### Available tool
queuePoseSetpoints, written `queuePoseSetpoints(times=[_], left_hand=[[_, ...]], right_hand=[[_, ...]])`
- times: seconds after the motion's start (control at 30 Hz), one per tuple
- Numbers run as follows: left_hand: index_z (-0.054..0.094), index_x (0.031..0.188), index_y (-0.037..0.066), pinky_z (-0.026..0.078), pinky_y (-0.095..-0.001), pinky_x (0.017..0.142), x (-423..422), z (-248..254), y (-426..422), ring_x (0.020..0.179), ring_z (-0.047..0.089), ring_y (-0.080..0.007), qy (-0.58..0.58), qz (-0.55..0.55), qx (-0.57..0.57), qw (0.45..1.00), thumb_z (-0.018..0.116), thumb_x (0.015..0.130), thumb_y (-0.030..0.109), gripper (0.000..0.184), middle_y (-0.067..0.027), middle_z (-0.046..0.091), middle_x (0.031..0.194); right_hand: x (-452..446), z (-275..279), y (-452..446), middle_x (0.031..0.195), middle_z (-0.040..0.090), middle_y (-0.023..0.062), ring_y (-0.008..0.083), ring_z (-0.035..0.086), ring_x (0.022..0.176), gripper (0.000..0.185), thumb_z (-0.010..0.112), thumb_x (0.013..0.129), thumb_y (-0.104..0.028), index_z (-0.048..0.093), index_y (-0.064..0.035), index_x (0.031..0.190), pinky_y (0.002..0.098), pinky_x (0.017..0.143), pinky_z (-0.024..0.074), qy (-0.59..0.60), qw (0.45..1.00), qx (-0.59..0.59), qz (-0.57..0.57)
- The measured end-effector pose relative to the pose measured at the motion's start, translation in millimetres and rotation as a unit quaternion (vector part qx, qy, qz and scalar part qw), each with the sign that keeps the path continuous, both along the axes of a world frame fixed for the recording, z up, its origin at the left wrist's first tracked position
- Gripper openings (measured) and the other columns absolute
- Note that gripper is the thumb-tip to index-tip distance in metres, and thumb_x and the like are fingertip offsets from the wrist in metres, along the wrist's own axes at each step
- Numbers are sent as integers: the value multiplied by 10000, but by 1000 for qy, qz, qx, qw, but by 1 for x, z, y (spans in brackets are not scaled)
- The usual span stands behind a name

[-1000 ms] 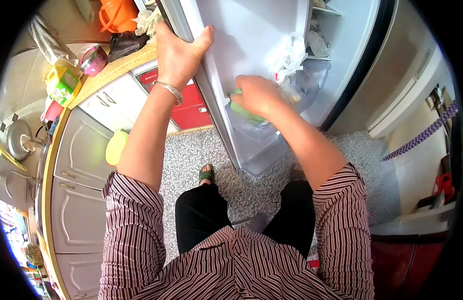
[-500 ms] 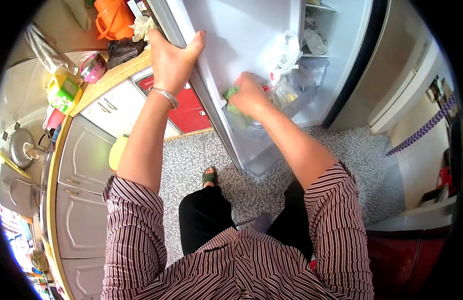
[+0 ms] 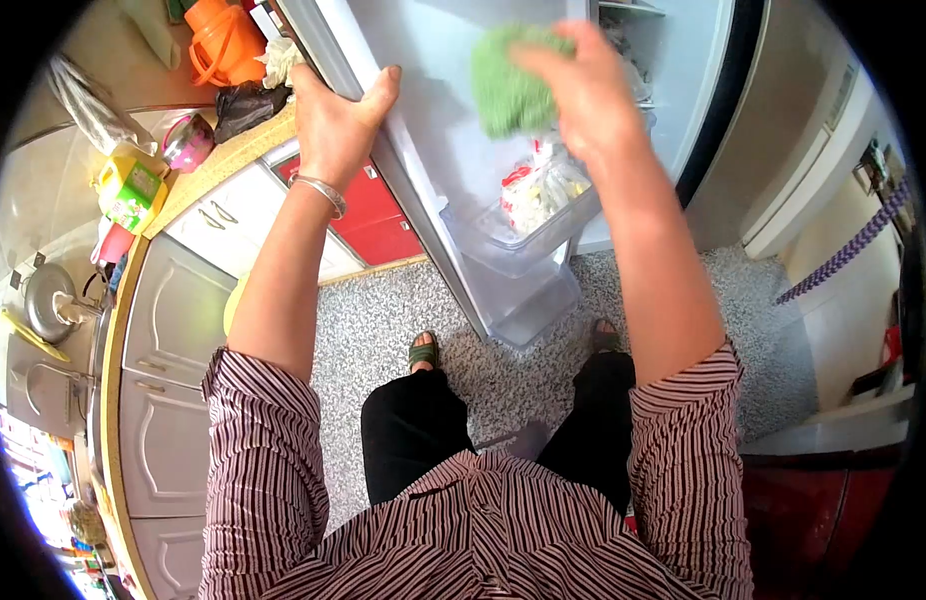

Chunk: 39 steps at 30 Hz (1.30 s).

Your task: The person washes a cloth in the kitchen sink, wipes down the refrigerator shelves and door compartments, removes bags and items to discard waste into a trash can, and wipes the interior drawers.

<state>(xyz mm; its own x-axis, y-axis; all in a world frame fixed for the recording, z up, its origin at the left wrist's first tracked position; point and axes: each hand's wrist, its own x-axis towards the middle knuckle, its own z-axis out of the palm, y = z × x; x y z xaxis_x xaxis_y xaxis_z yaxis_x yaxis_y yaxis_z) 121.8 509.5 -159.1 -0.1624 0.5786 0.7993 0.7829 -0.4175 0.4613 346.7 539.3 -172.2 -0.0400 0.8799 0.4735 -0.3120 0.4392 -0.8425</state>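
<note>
My left hand (image 3: 338, 120) is closed round the edge of the open fridge door (image 3: 423, 130), thumb on the inner side. A green cloth (image 3: 513, 85) hangs from my right hand (image 3: 588, 90), pinched between thumb and fingers in front of the door's inner panel. Hand and cloth are slightly blurred. Below them, a clear door bin (image 3: 523, 255) holds plastic bags (image 3: 543, 195) with red and white parts. Another clear bin (image 3: 538, 310) sits lower on the door.
Fridge shelves (image 3: 633, 10) are behind my right hand. On the left, a counter (image 3: 188, 185) carries an orange jug (image 3: 223, 45), a black bag (image 3: 251, 108), a pink pot (image 3: 188, 142) and a yellow-green container (image 3: 131, 195). Speckled floor (image 3: 373, 310) lies below.
My right hand has lifted the green cloth up out of the door bin, towards the upper part of the door. The plastic bags now show more fully. My left hand stays on the door edge.
</note>
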Motion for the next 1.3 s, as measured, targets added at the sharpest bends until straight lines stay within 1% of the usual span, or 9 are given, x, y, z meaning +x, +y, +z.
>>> queuePoseSetpoints(times=[0.07, 0.17, 0.23, 0.63, 0.77, 0.9, 1.0, 1.07, 1.3], left_hand=[[428, 1031, -93, 529, -392, 780, 2, 2, -4, 823, 647, -314, -25, -4, -25, 999, 804, 718, 398, 693, -244, 627, 919], [427, 1041, -82, 516, -393, 816, -3, -1, 2, 885, 640, -318, -15, -35, 19, 999, 796, 730, 379, 668, -244, 617, 965], [420, 1064, -77, 510, -407, 801, -3, -2, 2, 873, 634, -328, -21, -23, -4, 1000, 803, 724, 367, 678, -235, 605, 946], [395, 1136, -60, 472, -430, 853, -5, -4, -6, 958, 580, -346, 37, -20, -34, 999, 643, 888, 493, 655, -225, 544, 976], [406, 1135, -59, 475, -429, 849, -8, -4, -5, 944, 587, -348, 42, -11, -39, 998, 662, 885, 471, 640, -227, 557, 979], [429, 1037, -73, 491, -432, 817, -8, -4, 0, 878, 617, -351, -10, -34, -18, 999, 763, 799, 422, 643, -258, 603, 941], [442, 1047, -97, 491, -426, 843, -12, -8, 12, 895, 616, -356, -16, -21, 10, 1000, 759, 789, 438, 673, -271, 606, 977], [456, 1036, -102, 495, -413, 850, -13, -11, 19, 916, 622, -338, -14, -11, 34, 999, 765, 778, 455, 687, -267, 615, 989], [499, 1114, -93, 437, -340, 939, -22, -18, 35, 1015, 566, -238, -38, -5, 106, 994, 753, 818, 453, 671, -188, 603, 1092]], right_hand=[[-9, -30, -10, 1047, 636, 162, 250, 657, 908, 414, 739, 821, -149, 525, -28, 1155, 378, 710, 563, -178, 975, -118, -64], [-48, -85, -3, 1040, 614, 202, 309, 621, 942, 429, 743, 773, -155, 508, -25, 1107, 408, 825, 504, -398, 902, -41, -163], [-63, -90, -5, 1023, 609, 258, 427, 606, 978, 368, 666, 781, -108, 474, -10, 1078, 467, 845, 471, -289, 947, -72, -123], [-77, 6, -10, 933, 625, 248, 435, 610, 932, 335, 655, 784, -90, 488, 5, 1058, 476, 816, 471, -161, 971, 68, -164], [-83, 54, 26, 991, 625, 152, 257, 606, 913, 362, 669, 780, -21, 521, 22, 1108, 375, 812, 500, 45, 987, 39, -150], [-44, 84, 35, 1110, 607, 159, 228, 616, 929, 418, 624, 795, 54, 510, 25, 1195, 398, 835, 525, 223, 967, 9, -120], [24, 58, 20, 920, 657, 119, 260, 641, 798, 116, 593, 869, -60, 646, 22, 930, 360, 741, 523, 245, 965, 88, -29], [69, 31, -14, 1023, 676, 110, 254, 669, 886, 349, 632, 891, -153, 575, 28, 1184, 363, 793, 534, 224, 967, 120, 0], [158, -229, -53, 1205, 557, 193, 314, 586, 1097, 504, 685, 869, -161, 465, 21, 1284, 458, 888, 540, 202, 916, -278, -207]])
